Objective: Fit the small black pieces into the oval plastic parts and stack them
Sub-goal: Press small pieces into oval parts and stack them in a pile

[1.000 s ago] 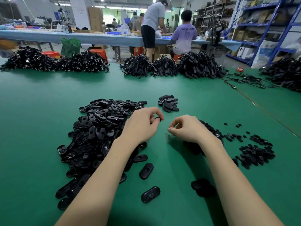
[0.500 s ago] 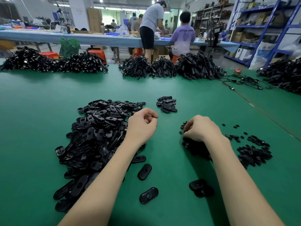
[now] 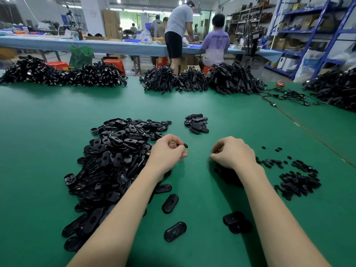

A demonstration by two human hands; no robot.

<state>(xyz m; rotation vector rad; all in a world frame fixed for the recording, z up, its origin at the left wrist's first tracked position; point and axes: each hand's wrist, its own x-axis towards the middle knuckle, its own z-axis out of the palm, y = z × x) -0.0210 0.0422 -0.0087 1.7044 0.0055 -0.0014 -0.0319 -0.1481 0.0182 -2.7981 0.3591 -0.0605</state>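
While the left hand (image 3: pixel 167 153) pinches an oval part (image 3: pixel 184 145), the right hand (image 3: pixel 234 153) curls over small black pieces (image 3: pixel 299 183); its hold cannot be told.

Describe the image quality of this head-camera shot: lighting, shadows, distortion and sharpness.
Head view: bright overhead strip lights, so the green table is evenly lit, with soft shadows under both forearms; wide-angle distortion curves the blue metal shelving; the heap of black oval plastic parts is fairly sharp with small glints; the left hand and right hand look slightly soft; background workers are less distinct.
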